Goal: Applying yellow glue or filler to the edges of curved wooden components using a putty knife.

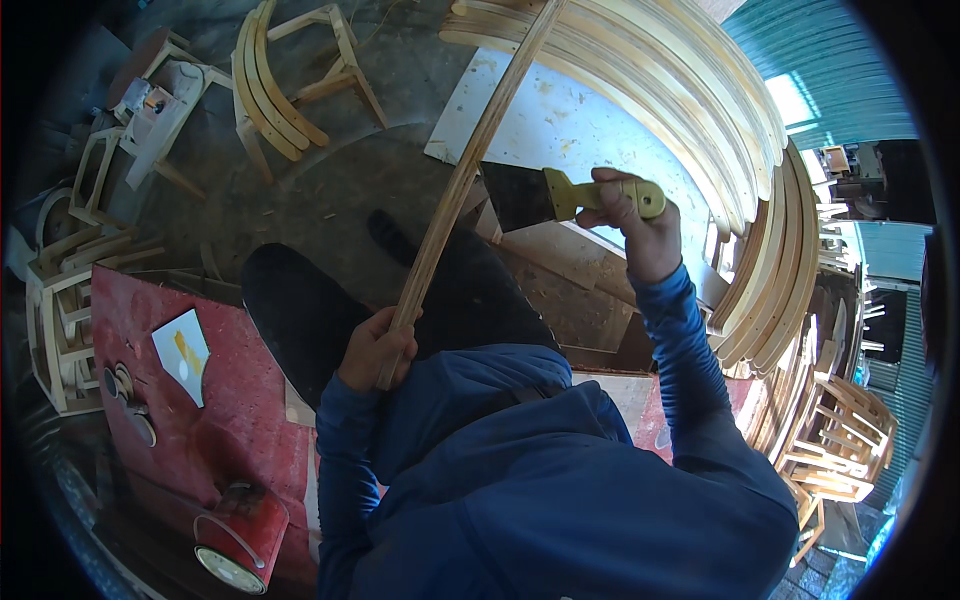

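We're looking down into a woodworking shop with a grey, dusty concrete floor (330,190), wooden frames scattered all about. Left hand (375,350) first: its grip is wrapped tight round the lower end of a long curved wooden strip (470,170), fingers closed on the wood. From there the strip runs up and away across the lap, rising to the top edge of the view, where it meets a stack of bent wooden hoops (700,90). Over to the right hand (630,215), raised higher and further out: its grip is clenched on the yellow-green handle of a wide brush (560,195), and the dark bristle head points left, sitting just beside the strip, right at its edge. We cannot tell whether bristles and wood actually touch. Both arms are in blue sleeves (680,350), dark trousers below. Behind the brush lies a pale flat board (560,120) on the floor. Further out, to the left, a red table (230,420) carries a small white sheet with a yellow smear (182,352), and a red tin (240,540) lies near its front edge. Top left, a half-built wooden chair frame (300,80); far right, more chair frames (845,430) piled up.
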A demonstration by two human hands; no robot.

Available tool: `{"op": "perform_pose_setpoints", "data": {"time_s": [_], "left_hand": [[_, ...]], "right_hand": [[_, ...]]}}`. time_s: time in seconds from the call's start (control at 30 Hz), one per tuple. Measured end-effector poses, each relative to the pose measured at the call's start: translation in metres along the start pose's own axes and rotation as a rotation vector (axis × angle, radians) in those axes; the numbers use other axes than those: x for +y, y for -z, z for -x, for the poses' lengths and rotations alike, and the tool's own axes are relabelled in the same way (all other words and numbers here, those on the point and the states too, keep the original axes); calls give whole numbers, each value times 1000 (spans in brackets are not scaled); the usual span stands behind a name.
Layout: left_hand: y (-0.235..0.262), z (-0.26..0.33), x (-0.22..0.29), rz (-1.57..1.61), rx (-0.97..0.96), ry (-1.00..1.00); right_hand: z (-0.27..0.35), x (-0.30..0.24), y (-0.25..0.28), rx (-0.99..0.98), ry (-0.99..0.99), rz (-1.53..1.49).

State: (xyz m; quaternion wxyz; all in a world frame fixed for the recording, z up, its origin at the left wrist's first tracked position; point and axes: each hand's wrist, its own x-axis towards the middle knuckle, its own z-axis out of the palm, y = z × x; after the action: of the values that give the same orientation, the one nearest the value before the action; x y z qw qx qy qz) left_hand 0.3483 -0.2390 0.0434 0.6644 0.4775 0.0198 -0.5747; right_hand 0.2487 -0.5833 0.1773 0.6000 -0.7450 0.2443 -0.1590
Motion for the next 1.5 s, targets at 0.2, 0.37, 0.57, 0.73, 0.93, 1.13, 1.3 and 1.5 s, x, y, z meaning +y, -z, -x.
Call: {"op": "perform_pose_setpoints", "data": {"time_s": [0.2, 0.37, 0.57, 0.73, 0.93, 1.13, 1.3, 1.5], "left_hand": [[0, 0, -2, 4, -1, -10], [-2, 1, -1, -23, 32, 1], [0, 0, -1, -7, 26, 2], [-1, 0, 0, -8, 11, 12], [1, 0, -2, 14, 12, 5], [-1, -1, 1, 25, 0, 40], [2, -2, 1, -16, 8, 30], [0, -1, 2, -4, 4, 34]], "right_hand": [[-77, 34, 20, 15, -163, -245], [-108, 23, 33, 4, -36, -55], [-95, -6, 23, 26, 103, -28], [-85, 11, 25, -34, -5, -68], [-48, -4, 10, -7, 519, 470], [0, 50, -12, -262, 815, 747], [26, 76, -26, -295, 755, 839], [37, 72, -5, -420, 672, 881]]}}
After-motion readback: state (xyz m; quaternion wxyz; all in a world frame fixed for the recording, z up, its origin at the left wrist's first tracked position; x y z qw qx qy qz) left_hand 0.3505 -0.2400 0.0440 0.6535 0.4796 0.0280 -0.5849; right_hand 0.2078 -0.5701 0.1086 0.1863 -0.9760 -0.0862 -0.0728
